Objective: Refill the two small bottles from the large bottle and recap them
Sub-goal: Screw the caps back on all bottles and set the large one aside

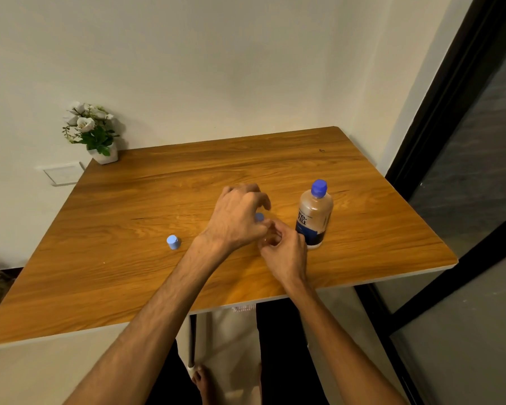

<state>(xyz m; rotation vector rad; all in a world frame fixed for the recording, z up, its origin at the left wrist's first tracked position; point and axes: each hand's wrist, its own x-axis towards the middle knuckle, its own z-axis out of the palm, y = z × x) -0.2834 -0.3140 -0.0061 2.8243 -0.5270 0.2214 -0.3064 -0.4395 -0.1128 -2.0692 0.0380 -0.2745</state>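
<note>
The large bottle (315, 217) stands upright on the wooden table (129, 273), capped in blue, with a dark blue label. Just left of it, my right hand (284, 252) grips a small clear bottle (270, 238) that is mostly hidden by my fingers. My left hand (237, 217) reaches over from above, its fingertips pinching the small bottle's light blue cap (259, 217). A second light blue cap or capped small bottle (173, 242) sits alone on the table to the left; I cannot tell which.
A small white pot of white flowers (95, 133) stands at the table's far left corner against the wall. A dark-framed glass door (465, 200) runs along the right side. The table's near edge is close to my legs.
</note>
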